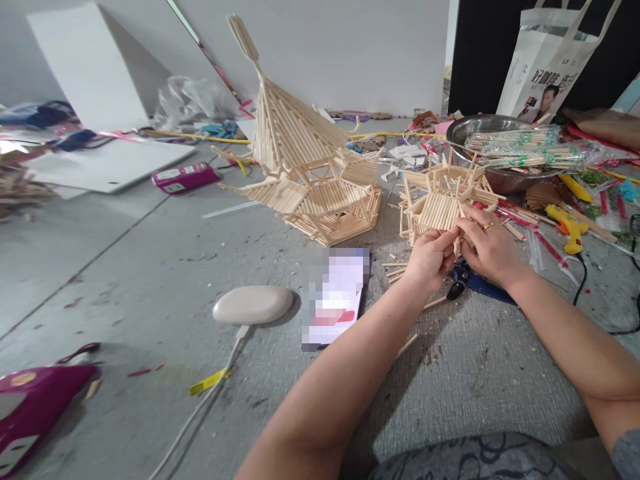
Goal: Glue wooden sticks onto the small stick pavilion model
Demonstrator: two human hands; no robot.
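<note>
The stick frame point(443, 200), a small open lattice of pale wooden sticks with ends jutting out all round, is at about 2 o'clock in the view. It is tipped up toward the person, its far side low over the grey floor point(150, 280). The left hand point(430, 257) has its fingers curled round the frame's near edge at 6 o'clock. The right hand point(490, 247), with a ring point(487, 225) on one finger, pinches the same edge at about 5 o'clock. The two hands' fingertips almost meet. Whether the frame's far side touches the floor cannot be told.

Directly under the hands, at 6 o'clock from the frame, lies a dark blue tool point(463, 280), with loose sticks scattered beside it. At 9 o'clock from the frame, close by, stands a larger stick model point(305, 167) with a steep pointed roof and flared eaves. At 1 o'clock, just behind the frame, is a metal bowl point(465, 127) with packs of sticks point(525, 150) in clear wrap lying across it. At 3 o'clock a yellow glue gun point(567, 223) lies on the floor among red strips and scraps.

At 7 o'clock from the frame, a phone point(337, 297) lies flat with its screen blurred. Beyond it in the same direction is a smooth beige oval object point(253, 305), from which a white cable point(200, 407) runs toward the lower edge. Well apart at 9 o'clock are a magenta box point(185, 177) and a white board point(105, 167). A white bag point(550, 60) stands behind the bowl.
</note>
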